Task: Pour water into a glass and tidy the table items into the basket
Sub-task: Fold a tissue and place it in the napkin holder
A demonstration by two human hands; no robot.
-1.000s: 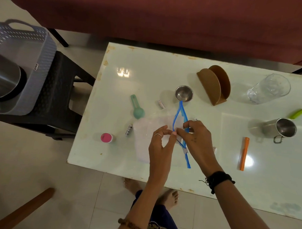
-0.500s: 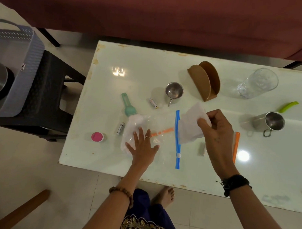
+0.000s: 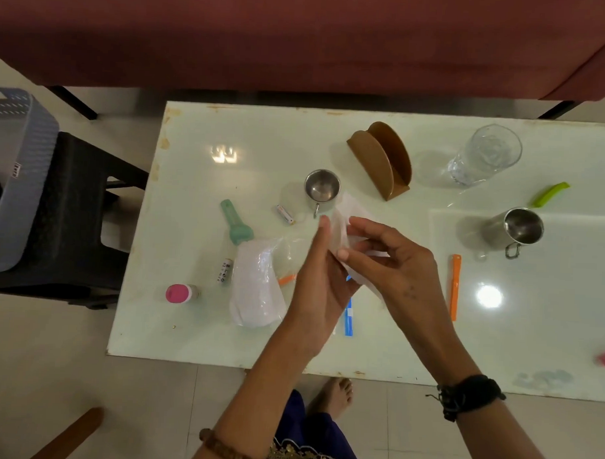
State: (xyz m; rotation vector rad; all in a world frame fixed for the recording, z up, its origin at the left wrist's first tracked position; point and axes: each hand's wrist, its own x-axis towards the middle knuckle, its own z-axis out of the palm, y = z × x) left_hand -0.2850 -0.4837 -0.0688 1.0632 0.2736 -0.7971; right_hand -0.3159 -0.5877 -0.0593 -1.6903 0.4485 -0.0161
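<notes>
Both hands meet above the table (image 3: 222, 329). Right hand (image 3: 392, 266) pinches a white tissue (image 3: 349, 210) between thumb and fingertips; left hand (image 3: 322, 274) holds its other edge, fingers mostly straight. Zip bag (image 3: 258, 282) lies flat beneath, mouth unheld. Basket (image 3: 17, 192) sits far left on a stool. Glass (image 3: 485, 156) stands far right. Risk: thin tissue tears or crumples under opposing pulls; sleeves could knock the small steel cup (image 3: 321, 187).
</notes>
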